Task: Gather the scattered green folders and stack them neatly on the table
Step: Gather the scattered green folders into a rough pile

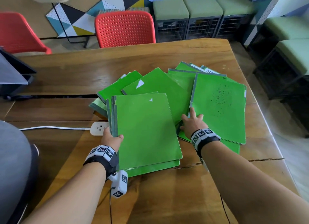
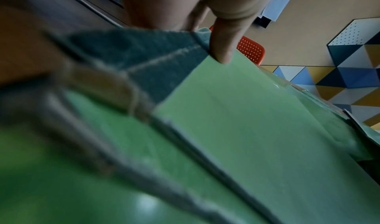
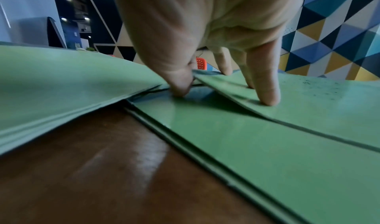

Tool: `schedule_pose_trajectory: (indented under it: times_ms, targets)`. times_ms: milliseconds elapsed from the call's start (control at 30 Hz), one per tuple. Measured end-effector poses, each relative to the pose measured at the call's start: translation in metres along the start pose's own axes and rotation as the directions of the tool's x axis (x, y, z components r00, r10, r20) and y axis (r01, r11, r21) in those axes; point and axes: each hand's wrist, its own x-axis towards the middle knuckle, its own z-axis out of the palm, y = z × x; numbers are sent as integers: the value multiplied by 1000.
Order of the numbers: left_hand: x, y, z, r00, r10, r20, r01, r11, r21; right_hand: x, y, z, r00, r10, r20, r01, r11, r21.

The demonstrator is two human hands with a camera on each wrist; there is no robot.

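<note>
Several green folders (image 1: 158,84) lie fanned and overlapping on the wooden table (image 1: 83,69). My left hand (image 1: 113,137) grips a small stack of green folders (image 1: 145,131) at the near end of its grey spines, thumb (image 2: 222,45) on the top cover (image 2: 246,122) and fingers hidden beneath. To the right lies a black-speckled green folder (image 1: 220,106) on top of others. My right hand (image 1: 192,121) rests on its near left corner. Its fingers (image 3: 267,96) lie straight on the cover (image 3: 318,100), and the thumb tip touches the folder below, at the corner's edge.
A white power strip (image 1: 99,128) with its cord lies just left of the held stack. A dark object (image 1: 13,73) stands at the table's far left. A red chair (image 1: 124,28) stands behind the table. The table's right edge (image 1: 267,128) runs close to the folders.
</note>
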Motion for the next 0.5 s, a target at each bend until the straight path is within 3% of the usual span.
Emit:
schedule_pose_trajectory:
  times_ms: [133, 267, 400, 500]
  targets:
    - [2, -3, -3, 1000, 0, 23, 1, 1000, -21, -23, -9, -12, 994, -47, -99, 60, 990, 130]
    - [-1, -8, -3, 997, -23, 76, 29, 997, -77, -75, -48, -28, 941, -200, -272, 276, 921, 275]
    - [0, -15, 0, 988, -66, 142, 97, 971, -220, -131, -93, -25, 911, -363, -196, 411, 839, 356]
    - [-9, -14, 0, 980, -107, 167, 145, 961, -237, -135, -95, -16, 928, -360, -98, 366, 828, 425]
